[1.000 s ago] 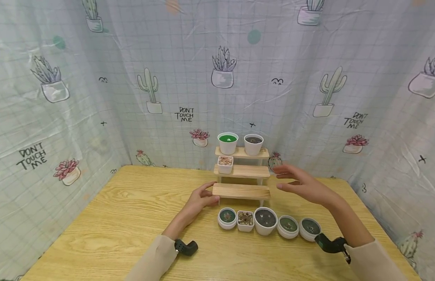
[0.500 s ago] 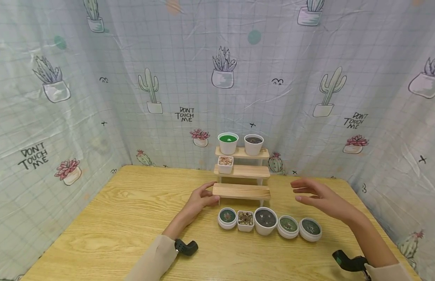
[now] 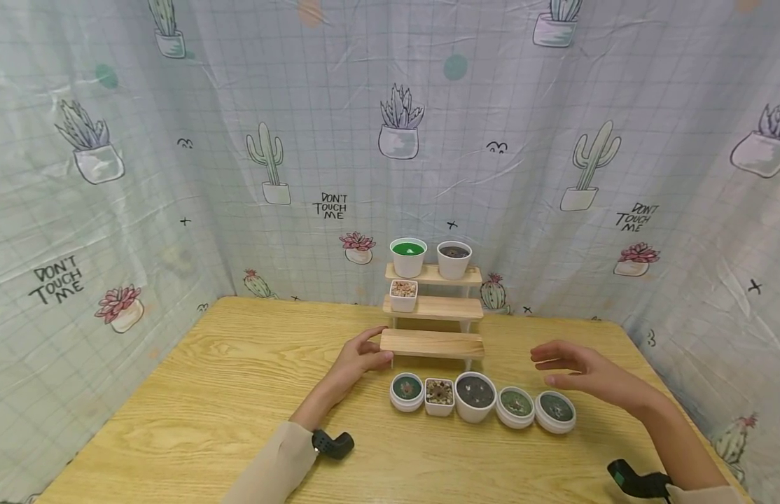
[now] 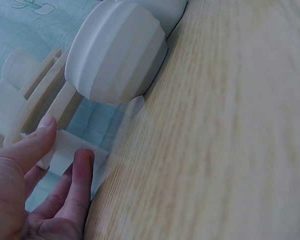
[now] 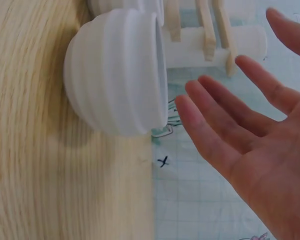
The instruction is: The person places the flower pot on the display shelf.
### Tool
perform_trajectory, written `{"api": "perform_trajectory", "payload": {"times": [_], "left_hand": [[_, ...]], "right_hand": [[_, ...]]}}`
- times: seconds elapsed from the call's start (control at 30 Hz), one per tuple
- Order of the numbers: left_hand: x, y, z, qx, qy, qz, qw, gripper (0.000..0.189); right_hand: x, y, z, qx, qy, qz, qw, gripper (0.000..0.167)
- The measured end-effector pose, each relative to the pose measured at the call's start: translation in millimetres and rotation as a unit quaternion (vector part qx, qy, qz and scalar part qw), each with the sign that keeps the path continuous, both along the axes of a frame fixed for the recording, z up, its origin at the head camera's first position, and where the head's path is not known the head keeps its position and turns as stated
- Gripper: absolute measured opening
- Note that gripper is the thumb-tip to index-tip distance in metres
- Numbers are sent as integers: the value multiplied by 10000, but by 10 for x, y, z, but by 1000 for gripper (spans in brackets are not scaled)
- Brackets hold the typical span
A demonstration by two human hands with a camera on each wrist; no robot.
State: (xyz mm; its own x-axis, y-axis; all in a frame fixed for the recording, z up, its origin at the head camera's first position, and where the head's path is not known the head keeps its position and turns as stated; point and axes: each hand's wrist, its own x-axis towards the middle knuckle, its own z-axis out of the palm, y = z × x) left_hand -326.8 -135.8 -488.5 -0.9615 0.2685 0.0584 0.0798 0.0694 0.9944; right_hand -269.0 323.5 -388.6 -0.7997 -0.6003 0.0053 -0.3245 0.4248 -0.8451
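Observation:
A three-tier wooden stand with white supports stands at the table's middle. My left hand holds its left end at the lowest step; in the left wrist view the thumb lies at the step's edge and the fingers at the white support. My right hand hovers with fingers spread, holding nothing, just behind the rightmost round white pot. That ribbed pot is nearest to it in the right wrist view. Left of it in the row are another round pot and a larger tapered pot.
The row continues left with a square pebble pot and a round pot. On the stand, a green-topped pot and a dark-filled pot occupy the top tier; a square pot sits mid-tier. A patterned curtain encloses the table.
My right hand has drawn away from the stand, moving right and toward me, and come down nearer the rightmost pot. The left hand and the pots have kept their places.

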Motion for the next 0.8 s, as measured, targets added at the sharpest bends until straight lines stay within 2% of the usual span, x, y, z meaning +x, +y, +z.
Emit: {"api": "perform_trajectory", "payload": {"times": [0.13,0.6,0.8], "left_hand": [[-3,3,1,14,4,1,10000,74],[-4,-15,-10,-67,-3,82,9999,73],[1,-4,0,-43,-9,28,10000,74]], "right_hand": [[-26,52,-46,-105,-204,301,9993,49],[-113,178,-180,-120,-854,714,9937,59],[-108,226,-232,52,-1084,920,9898,61]]}}
